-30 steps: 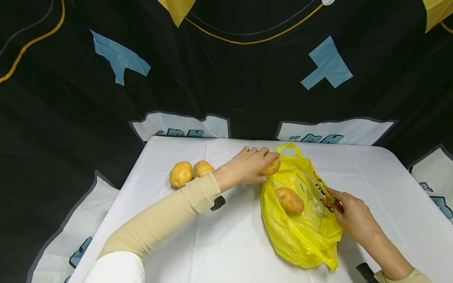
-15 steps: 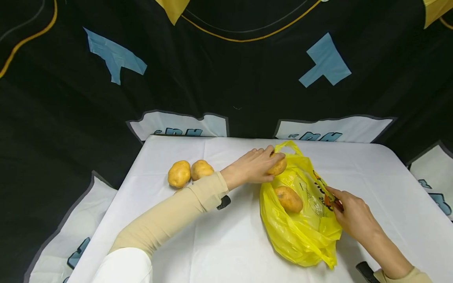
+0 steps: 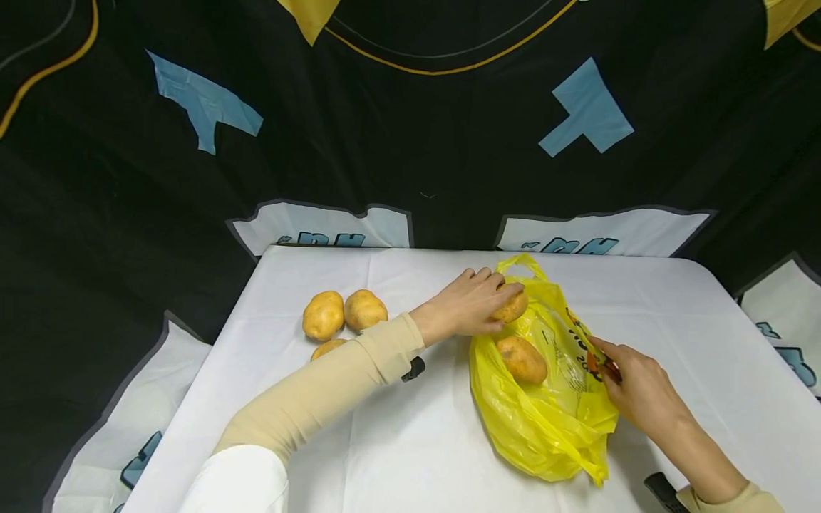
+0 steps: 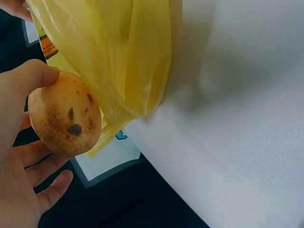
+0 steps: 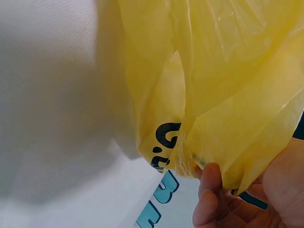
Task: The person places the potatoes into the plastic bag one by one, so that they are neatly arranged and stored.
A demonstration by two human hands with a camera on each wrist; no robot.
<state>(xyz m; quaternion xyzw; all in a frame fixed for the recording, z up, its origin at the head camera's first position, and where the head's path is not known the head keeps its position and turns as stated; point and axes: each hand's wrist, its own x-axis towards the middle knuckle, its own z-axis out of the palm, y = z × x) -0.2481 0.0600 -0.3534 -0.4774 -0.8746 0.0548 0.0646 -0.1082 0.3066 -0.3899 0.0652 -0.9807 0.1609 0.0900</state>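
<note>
A yellow plastic bag (image 3: 532, 442) stands on the table with its mouth spread, and one potato (image 3: 522, 360) lies inside it. My left hand (image 3: 467, 303) grips another potato (image 4: 66, 114) between thumb and fingers, over the bag's left rim. Dark spots mark that potato's skin in the left wrist view. On the bag's right side my right hand (image 3: 641, 388) pinches the rim; its curled fingertips (image 5: 211, 175) show against the plastic in the right wrist view. Left of the bag lie two whole potatoes, the left one (image 3: 323, 315) and the right one (image 3: 365, 310).
A further potato (image 3: 327, 348) is partly hidden behind my left sleeve (image 3: 333, 385). White cloth covers the table (image 3: 410, 456). Behind its far edge hangs a black printed curtain (image 3: 410, 142). A bag handle loop (image 3: 522, 262) sticks up at the back.
My left hand has moved right with its potato, from beside the bag to over its rim. The potato behind the sleeve shows more. My right hand keeps its hold on the bag.
</note>
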